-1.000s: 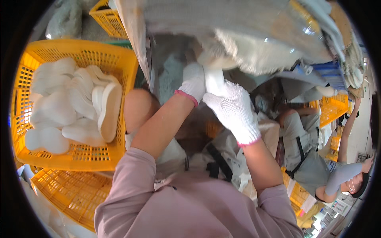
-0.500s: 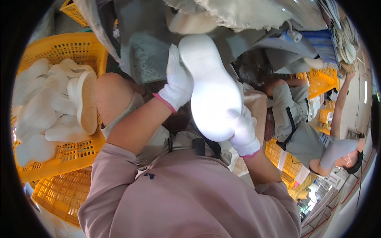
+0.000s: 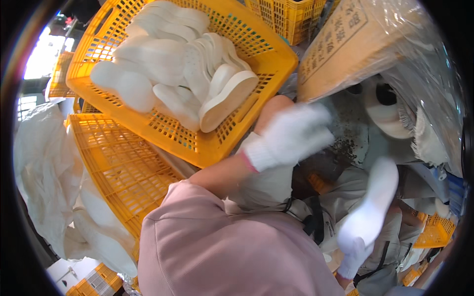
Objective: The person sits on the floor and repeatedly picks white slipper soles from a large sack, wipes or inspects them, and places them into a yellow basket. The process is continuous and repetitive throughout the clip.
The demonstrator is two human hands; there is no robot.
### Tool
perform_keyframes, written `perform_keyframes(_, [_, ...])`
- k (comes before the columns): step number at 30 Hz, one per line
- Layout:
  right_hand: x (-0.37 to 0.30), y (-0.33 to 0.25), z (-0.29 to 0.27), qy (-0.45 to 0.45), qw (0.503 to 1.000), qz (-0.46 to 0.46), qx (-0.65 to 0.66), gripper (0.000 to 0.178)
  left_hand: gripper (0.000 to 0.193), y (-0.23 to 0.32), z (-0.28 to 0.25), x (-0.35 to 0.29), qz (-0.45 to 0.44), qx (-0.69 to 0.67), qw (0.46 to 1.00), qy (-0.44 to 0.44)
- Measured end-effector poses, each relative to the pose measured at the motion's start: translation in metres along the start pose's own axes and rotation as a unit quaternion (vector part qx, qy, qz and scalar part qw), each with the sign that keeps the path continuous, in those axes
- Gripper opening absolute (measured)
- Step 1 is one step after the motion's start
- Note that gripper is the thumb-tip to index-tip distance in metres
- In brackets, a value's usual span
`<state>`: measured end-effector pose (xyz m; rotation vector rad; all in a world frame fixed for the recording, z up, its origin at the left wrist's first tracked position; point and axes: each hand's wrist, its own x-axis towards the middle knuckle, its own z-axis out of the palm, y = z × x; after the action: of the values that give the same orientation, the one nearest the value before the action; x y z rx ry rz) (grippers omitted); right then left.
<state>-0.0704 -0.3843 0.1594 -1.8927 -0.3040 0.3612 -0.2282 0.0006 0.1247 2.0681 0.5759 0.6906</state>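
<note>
A white shoe sole [image 3: 371,209], blurred, is in my right hand [image 3: 355,256], which grips its lower end at the lower right. My left hand [image 3: 296,133], in a white knit glove with a pink cuff, is smeared by motion. Its fingers look stretched out and apart, with nothing visible in them. It is beside the yellow basket [image 3: 279,54], which holds a heap of white shoe soles [image 3: 158,59]. The sole nearest to that hand [image 3: 229,101] leans on its edge at the heap's right side, showing a tan face.
A cardboard box [image 3: 340,49] under clear plastic film stands at the upper right. Below it is a pale, round machine part [image 3: 387,106] with frayed cloth. Another yellow basket [image 3: 118,167] is at the left, beside white soles [image 3: 98,232] and a plastic bag [image 3: 44,148].
My left hand has let go of the sole and moved left toward the basket. My right hand alone keeps the sole, lower and to the right. The view has turned left.
</note>
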Motion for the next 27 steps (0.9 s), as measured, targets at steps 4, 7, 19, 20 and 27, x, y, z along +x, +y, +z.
perform_keyframes(4, [-0.019, 0.037, -0.061, -0.003, 0.959, 0.023, -0.282, 0.035, 0.050, -0.098, -0.093, -0.018, -0.226, 0.252, 0.930, 0.147])
perform_keyframes(7, [-0.023, 0.060, -0.086, -0.023, 0.925, -0.025, -0.379, 0.034, 0.055, -0.140, -0.103, -0.032, -0.159, 0.380, 0.911, 0.025])
perform_keyframes(19, [-0.004, -0.102, 0.072, -0.262, 0.962, -0.071, 0.001, 0.094, 0.037, 0.007, 0.000, -0.077, -0.284, -0.245, 0.920, -0.115])
perform_keyframes(20, [-0.004, -0.106, 0.076, -0.172, 0.982, -0.014, 0.074, 0.075, 0.036, 0.009, 0.038, -0.074, -0.324, -0.331, 0.877, -0.126])
perform_keyframes(27, [0.007, -0.076, 0.036, 0.093, 0.986, -0.122, -0.056, 0.039, 0.038, 0.090, 0.223, 0.022, -0.401, -0.569, 0.717, -0.030])
